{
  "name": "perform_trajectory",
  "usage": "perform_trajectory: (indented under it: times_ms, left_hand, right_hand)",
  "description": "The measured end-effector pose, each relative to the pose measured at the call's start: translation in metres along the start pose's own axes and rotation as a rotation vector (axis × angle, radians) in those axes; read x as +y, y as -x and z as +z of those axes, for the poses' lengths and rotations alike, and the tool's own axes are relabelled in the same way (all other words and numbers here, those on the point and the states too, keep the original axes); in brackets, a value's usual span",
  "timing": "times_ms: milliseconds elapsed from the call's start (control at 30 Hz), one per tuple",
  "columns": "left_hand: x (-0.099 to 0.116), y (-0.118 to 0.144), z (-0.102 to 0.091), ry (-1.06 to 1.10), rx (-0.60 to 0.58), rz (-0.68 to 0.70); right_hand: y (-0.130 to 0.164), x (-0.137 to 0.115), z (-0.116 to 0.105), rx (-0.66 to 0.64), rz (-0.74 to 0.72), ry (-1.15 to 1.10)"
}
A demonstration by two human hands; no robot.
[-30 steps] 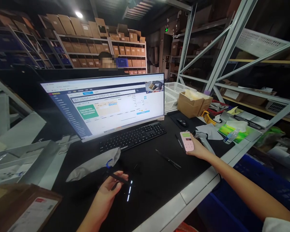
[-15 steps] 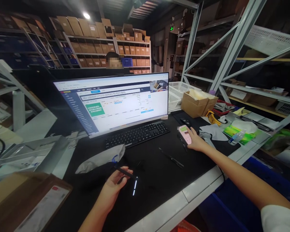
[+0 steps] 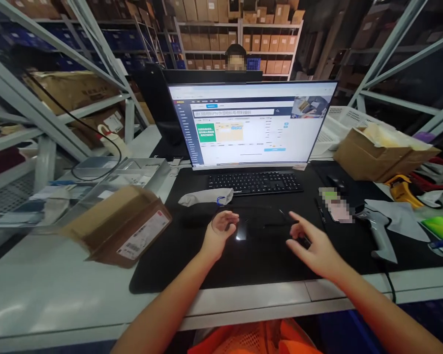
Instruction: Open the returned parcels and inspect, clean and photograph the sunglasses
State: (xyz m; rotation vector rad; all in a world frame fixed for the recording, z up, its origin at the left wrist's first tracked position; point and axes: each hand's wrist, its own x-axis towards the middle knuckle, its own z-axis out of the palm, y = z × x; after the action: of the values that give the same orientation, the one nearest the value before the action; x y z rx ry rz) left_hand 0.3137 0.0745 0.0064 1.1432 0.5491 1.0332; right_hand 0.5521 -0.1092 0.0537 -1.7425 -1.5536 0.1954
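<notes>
My left hand [image 3: 219, 233] is above the black desk mat [image 3: 206, 268], its fingers curled around a thin, dark-rimmed thing that I cannot make out clearly. Just beyond it lies a grey cloth pouch [image 3: 203, 197] with a blue cord. My right hand [image 3: 315, 246] hovers to the right with thumb and fingers apart and nothing seen between them. Partly hidden behind those fingers, a slim dark tool [image 3: 282, 214] lies on the mat. A pink handheld device [image 3: 337, 206], partly blurred out, rests beyond my right hand, with a dark pen [image 3: 320, 210] beside it.
A monitor [image 3: 251, 132] and keyboard [image 3: 254, 183] stand behind the mat. An opened carton [image 3: 133, 231] with a label sits left. On the right are a handheld scanner [image 3: 378, 233], a mouse [image 3: 336, 184] and a carton [image 3: 372, 155]. A person [image 3: 236, 59] is behind the monitor.
My right hand has let go of the pink device and come back left, closer to my left hand. The view has turned left, showing more of the carton there.
</notes>
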Motion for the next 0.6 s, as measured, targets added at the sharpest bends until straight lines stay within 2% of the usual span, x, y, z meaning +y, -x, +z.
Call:
perform_trajectory:
  times_ms: [67, 133, 267, 433, 600]
  left_hand:
    - [-0.002, 0.002, 0.000, -0.035, 0.021, 0.034]
    - [-0.001, 0.004, -0.001, -0.084, 0.016, 0.056]
    - [0.006, 0.006, -0.002, -0.183, -0.007, 0.158]
    - [0.013, 0.007, 0.000, -0.184, 0.041, 0.183]
    - [0.013, 0.007, -0.002, -0.198, 0.038, 0.157]
  right_hand:
    - [-0.003, -0.022, 0.020, -0.007, -0.045, -0.083]
    - [-0.013, -0.028, 0.033, 0.069, -0.083, -0.120]
    - [-0.029, -0.011, 0.041, 0.164, -0.158, -0.162]
    - [-0.024, 0.011, 0.047, 0.089, -0.193, -0.216]
    - [-0.020, 0.013, 0.049, 0.083, -0.128, -0.265]
